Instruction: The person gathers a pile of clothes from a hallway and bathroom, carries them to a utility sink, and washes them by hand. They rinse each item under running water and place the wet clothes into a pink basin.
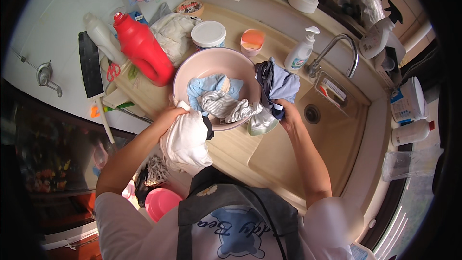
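Note:
A pale pink plastic basin [213, 57] stands on the ribbed drainboard beside the sink. Inside it lie a light blue cloth garment [198, 88] and a grey-and-white striped cloth [220, 104]. My left hand [172, 117] grips a bunched white garment [187, 137] at the basin's near left side; a bit of black cloth [208, 128] shows beside it. My right hand [290, 115] holds a bundle of dark and blue clothes [283, 83] at the basin's right side. A white cloth with a pale green edge [262, 122] hangs beneath that bundle, near the rim.
Right of the basin is the beige sink [299, 155] with a chrome faucet [334, 48] and a brush [332, 89] in a tray. A white pump bottle [301, 50], a red detergent bottle [144, 48] and a white-lidded tub [208, 34] stand around the basin. A pink bucket [162, 204] is below left.

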Demonstrator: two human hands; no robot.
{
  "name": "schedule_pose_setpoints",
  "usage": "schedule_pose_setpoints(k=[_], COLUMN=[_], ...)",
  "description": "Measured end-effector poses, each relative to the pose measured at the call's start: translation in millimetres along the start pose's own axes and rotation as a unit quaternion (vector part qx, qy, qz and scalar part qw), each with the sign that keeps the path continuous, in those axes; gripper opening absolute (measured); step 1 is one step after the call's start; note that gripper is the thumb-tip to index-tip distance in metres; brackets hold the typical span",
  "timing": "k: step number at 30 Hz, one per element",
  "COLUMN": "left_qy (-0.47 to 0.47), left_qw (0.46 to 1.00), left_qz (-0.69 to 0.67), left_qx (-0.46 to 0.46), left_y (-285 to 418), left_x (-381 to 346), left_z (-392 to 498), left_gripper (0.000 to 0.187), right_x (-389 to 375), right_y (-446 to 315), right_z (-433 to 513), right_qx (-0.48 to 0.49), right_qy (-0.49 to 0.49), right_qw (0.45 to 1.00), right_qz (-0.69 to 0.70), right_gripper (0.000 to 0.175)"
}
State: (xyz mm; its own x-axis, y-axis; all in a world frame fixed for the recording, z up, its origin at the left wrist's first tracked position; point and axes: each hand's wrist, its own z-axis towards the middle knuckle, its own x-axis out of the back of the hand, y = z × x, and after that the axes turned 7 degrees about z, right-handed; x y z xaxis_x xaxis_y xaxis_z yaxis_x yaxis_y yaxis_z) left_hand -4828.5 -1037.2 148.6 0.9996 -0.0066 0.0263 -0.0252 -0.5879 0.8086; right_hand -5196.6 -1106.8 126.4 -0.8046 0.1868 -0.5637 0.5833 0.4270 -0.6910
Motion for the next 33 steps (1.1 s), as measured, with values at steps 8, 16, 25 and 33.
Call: schedule_pose_setpoints(k=[8,16,25,33], left_qy=[0.184,0.36,0.279,-0.003], left_qw=[0.981,0.915,0.953,0.996], left_qz=[-0.057,-0.125,-0.043,0.075], left_qx=[-0.03,-0.129,-0.112,-0.037], left_y=[-13.7,-11.3,36.6,80.3], left_x=[74.8,99.1,55.1,-16.7], left_z=[-132.0,-212.8,-191.8,-121.8], left_gripper=[0.028,0.033,0.035,0.031], right_x=[-59.2,-161.4,-120.2,-49.3], right_y=[9.9,99.3,73.7,-38.2], right_z=[-14.7,19.8,-4.4,-108.6], right_qx=[-0.066,-0.147,0.155,0.071], right_qy=[-0.088,-0.205,-0.13,-0.108], right_qw=[0.993,0.964,0.889,0.954], right_qz=[0.042,0.089,-0.412,-0.272], right_gripper=[0.047,0.049,0.065,0.072])
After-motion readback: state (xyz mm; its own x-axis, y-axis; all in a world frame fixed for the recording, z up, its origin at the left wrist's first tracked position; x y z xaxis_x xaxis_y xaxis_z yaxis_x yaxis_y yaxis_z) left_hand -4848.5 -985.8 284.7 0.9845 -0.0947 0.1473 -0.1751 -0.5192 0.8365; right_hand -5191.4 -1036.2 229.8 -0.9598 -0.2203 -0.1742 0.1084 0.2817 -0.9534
